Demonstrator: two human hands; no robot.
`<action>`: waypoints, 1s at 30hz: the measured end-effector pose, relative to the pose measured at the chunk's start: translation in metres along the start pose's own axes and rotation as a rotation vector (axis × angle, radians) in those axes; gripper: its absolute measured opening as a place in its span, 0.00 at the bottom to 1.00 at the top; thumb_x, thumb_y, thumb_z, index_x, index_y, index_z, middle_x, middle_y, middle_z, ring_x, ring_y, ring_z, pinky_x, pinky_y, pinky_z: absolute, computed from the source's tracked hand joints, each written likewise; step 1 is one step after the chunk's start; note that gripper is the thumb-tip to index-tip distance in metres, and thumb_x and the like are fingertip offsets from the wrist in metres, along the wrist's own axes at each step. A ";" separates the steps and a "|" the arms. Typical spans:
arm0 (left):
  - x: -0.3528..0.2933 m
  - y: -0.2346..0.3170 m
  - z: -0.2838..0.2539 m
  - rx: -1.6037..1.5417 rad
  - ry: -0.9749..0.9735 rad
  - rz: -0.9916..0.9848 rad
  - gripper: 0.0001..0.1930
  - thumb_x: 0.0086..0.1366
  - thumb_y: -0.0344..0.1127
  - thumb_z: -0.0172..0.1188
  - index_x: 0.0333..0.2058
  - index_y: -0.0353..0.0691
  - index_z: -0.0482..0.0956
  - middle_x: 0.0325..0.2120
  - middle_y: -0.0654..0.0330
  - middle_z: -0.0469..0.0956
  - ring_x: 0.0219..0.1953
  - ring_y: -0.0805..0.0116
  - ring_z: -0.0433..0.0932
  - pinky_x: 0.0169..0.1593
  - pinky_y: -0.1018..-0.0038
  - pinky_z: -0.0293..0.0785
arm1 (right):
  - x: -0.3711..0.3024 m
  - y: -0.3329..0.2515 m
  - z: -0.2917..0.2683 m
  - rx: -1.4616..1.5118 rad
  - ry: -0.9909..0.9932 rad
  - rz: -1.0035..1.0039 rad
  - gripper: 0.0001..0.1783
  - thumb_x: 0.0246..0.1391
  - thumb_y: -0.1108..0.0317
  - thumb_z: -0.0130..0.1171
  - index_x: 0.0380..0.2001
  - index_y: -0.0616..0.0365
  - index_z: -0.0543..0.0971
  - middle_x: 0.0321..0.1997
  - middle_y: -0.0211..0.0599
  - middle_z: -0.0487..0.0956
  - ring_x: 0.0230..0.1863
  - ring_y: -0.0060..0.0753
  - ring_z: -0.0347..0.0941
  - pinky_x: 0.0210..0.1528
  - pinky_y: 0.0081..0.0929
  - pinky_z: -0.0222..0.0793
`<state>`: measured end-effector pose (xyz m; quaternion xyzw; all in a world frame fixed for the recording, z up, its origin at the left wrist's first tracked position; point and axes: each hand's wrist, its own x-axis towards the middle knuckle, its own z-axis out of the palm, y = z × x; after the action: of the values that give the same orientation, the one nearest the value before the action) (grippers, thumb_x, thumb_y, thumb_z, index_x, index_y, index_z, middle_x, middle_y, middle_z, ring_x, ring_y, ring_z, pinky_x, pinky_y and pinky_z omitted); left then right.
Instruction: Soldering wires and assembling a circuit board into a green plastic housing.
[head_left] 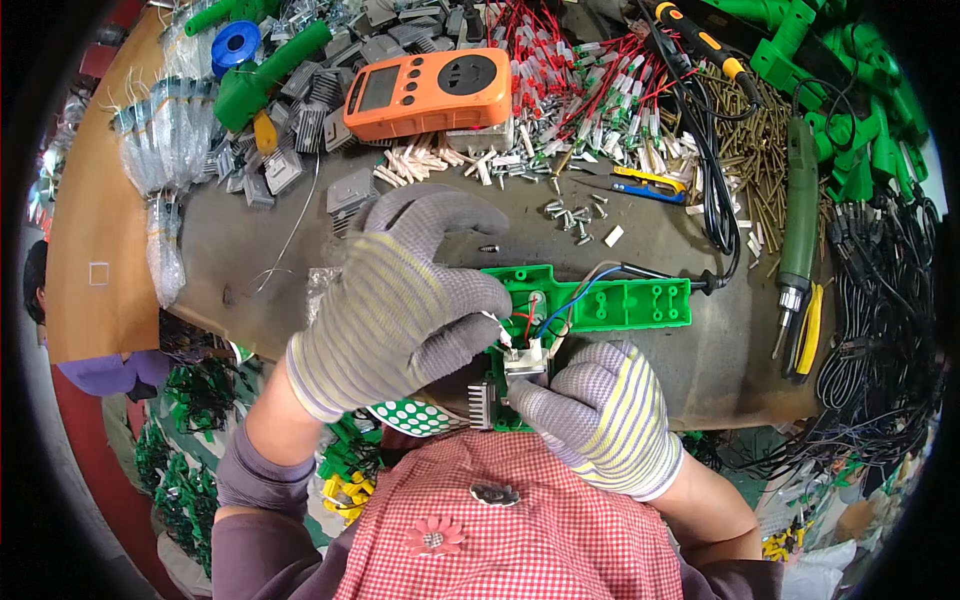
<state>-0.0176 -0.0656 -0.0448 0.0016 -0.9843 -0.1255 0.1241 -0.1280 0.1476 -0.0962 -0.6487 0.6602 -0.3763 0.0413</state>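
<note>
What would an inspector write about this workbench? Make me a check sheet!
Surface: dark worktop, covered along its far side.
Things: open green casing with blue and red wires.
Clutter: orange meter, loose screws, heap of red-wired parts.
Hands: gloved left hand by the wires; gloved right hand against the casing.
Cables: black cable at the casing's right end; cable bundles farther right.
Surroundings: green parts below the worktop's edge, lower left.

The green plastic case lies on the table, near its front edge, with its open side up. Its long part points right. Inside are little round posts, a blue wire and red wires. A small whitish block sits at the lower part of the case, partly hidden.
</note>
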 end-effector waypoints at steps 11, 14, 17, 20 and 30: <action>0.022 -0.011 0.003 -0.384 -0.315 0.152 0.13 0.63 0.49 0.62 0.28 0.47 0.82 0.56 0.49 0.72 0.57 0.48 0.69 0.62 0.53 0.60 | -0.001 0.009 0.002 0.107 -0.039 -0.061 0.10 0.44 0.64 0.61 0.33 0.48 0.84 0.25 0.24 0.75 0.29 0.31 0.73 0.32 0.33 0.68; 0.027 -0.013 0.002 -0.441 -0.331 0.197 0.11 0.64 0.47 0.62 0.29 0.47 0.83 0.56 0.49 0.71 0.58 0.47 0.69 0.60 0.54 0.64 | -0.001 0.008 0.002 0.109 -0.023 -0.053 0.10 0.44 0.63 0.61 0.33 0.48 0.84 0.26 0.24 0.75 0.29 0.31 0.72 0.32 0.33 0.68; 0.032 -0.015 0.001 -0.479 -0.278 0.273 0.08 0.58 0.42 0.67 0.33 0.48 0.85 0.53 0.52 0.74 0.54 0.51 0.72 0.54 0.56 0.70 | 0.000 0.008 0.005 0.104 0.005 -0.065 0.11 0.44 0.63 0.61 0.33 0.48 0.84 0.26 0.24 0.75 0.29 0.31 0.72 0.32 0.33 0.68; 0.038 0.014 -0.012 -0.081 -0.159 0.153 0.15 0.48 0.38 0.70 0.38 0.49 0.86 0.47 0.57 0.78 0.49 0.56 0.76 0.47 0.58 0.73 | 0.001 0.009 0.005 0.122 0.068 -0.089 0.11 0.43 0.63 0.61 0.33 0.48 0.83 0.26 0.24 0.75 0.29 0.31 0.72 0.32 0.33 0.68; 0.026 0.005 -0.013 -0.110 -0.261 0.133 0.10 0.48 0.37 0.67 0.31 0.48 0.81 0.53 0.51 0.75 0.53 0.46 0.74 0.55 0.51 0.67 | 0.000 0.008 0.005 0.078 0.039 -0.077 0.11 0.42 0.64 0.62 0.33 0.48 0.84 0.25 0.24 0.76 0.29 0.31 0.72 0.29 0.32 0.68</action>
<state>-0.0398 -0.0646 -0.0245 -0.0869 -0.9816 -0.1701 0.0030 -0.1319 0.1444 -0.1042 -0.6642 0.6201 -0.4157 0.0391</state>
